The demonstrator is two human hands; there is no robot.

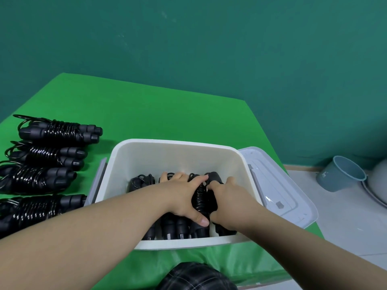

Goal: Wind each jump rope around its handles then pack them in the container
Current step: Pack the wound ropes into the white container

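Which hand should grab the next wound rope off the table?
Probably the left hand. The wound ropes lie on the table left of the container, on that arm's side. The right hand would have to cross over.

I see a surface [146, 105] draped in bright green cloth, standing before a darker teal-green backdrop [209, 38] that fills the upper half of my view. To the right, on the pale floor [345, 227], a grey-blue bucket [339, 174] lies tilted on its side with its open mouth facing upward and to the right; a small white mark shows on its wall. Just beside it, at the frame's right edge, I see a rounded white object [380, 181], partly cut off. At the bottom centre, dark plaid fabric [196, 277] enters my view.
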